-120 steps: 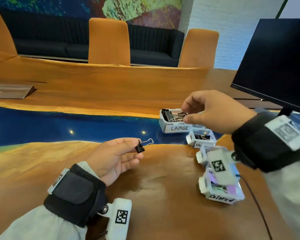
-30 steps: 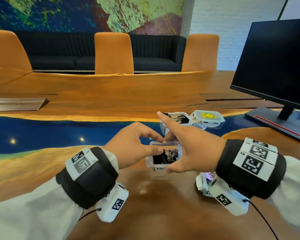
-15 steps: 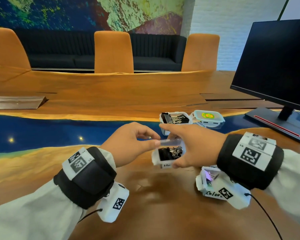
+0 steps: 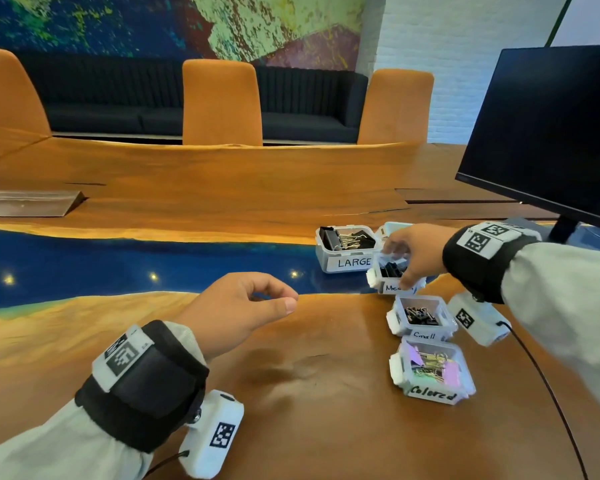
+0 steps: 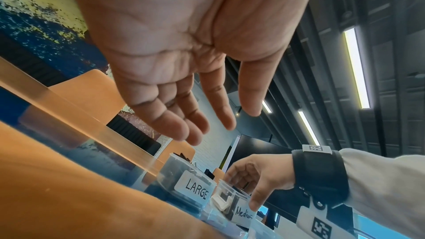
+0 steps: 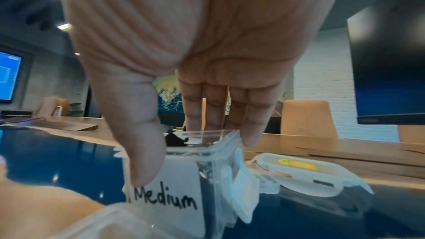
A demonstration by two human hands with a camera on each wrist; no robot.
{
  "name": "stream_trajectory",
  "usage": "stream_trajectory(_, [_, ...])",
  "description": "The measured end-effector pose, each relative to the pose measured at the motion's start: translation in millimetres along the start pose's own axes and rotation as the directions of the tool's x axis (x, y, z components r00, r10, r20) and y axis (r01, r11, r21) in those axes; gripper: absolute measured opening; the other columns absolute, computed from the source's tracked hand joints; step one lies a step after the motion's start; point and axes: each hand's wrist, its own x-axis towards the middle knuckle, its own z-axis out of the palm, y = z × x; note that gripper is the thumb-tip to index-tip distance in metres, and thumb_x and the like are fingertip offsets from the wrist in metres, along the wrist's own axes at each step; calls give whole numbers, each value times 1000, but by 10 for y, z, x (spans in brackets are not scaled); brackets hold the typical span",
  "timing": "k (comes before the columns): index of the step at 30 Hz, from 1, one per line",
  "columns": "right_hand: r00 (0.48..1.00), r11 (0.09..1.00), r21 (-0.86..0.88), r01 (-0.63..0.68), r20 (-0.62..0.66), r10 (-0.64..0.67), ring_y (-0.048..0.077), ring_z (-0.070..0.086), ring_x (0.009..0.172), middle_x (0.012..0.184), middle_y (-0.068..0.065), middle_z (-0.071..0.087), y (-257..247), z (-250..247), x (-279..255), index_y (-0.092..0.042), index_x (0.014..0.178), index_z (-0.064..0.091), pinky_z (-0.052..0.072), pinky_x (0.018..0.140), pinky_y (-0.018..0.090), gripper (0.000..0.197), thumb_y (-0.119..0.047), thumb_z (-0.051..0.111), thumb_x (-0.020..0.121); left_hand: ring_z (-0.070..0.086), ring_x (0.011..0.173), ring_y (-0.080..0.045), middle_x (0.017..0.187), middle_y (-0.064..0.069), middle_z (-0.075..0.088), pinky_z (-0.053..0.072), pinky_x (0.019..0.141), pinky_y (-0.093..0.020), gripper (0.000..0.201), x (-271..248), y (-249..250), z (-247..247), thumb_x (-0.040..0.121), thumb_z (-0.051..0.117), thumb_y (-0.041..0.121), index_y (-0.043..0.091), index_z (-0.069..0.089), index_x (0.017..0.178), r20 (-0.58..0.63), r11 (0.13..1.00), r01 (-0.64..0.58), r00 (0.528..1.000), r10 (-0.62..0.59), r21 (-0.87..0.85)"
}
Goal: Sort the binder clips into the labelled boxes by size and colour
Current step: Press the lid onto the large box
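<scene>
- So since a moment ago the Medium box (image 4: 394, 273) has gone from being held up between both hands to sitting back on the table (image 4: 309, 393), in line right of the LARGE box (image 4: 345, 249). The left hand (image 4: 238, 311) has let go and pulled away to the left.
- Nearest on the right: the Colored box (image 4: 432, 374), open, with pastel and gold binder clips (image 4: 430, 367) inside.
- Left hand hovers over the wood, fingers loosely curled, thumb near the index tip, nothing in it.
- Next one back is the Small box (image 4: 421, 317), holding little black clips (image 4: 420, 315).
- Then the Medium box with black clips in it. The right hand (image 4: 414, 252) grips it from above: thumb down the labelled front wall, fingers over the far rim. Whether its base is fully down, can't say.
- LARGE box just beside it, full of big black clips (image 4: 347, 237).
- Behind the right hand, a loose lid (image 6: 308, 175) with a yellow sticker lies on the table.
- Dark monitor (image 4: 548, 129) far right, orange chairs (image 4: 222, 102) beyond.
</scene>
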Motion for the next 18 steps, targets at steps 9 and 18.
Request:
stream_trajectory(9, [997, 997, 69, -23, 71, 18, 13, 62, 109, 121, -10, 66, 176, 56, 143, -30, 127, 60, 49, 100, 35, 61, -36, 87, 72, 70, 91, -20, 94, 3, 77, 58, 92, -40, 8, 65, -60, 35, 91, 71, 38, 37, 78, 95, 42, 988, 70, 997, -65, -140])
stream_trajectory(18, [994, 979, 190, -72, -68, 86, 14, 68, 86, 103, 2, 72, 131, -233, 478, -16, 118, 68, 57, 79, 30, 24, -22, 62, 96, 70, 86, -19, 101, -11, 69, 56, 67, -27, 14, 818, 171, 141, 95, 68, 17, 8, 68, 106, 73, 890, 252, 967, -243, -380])
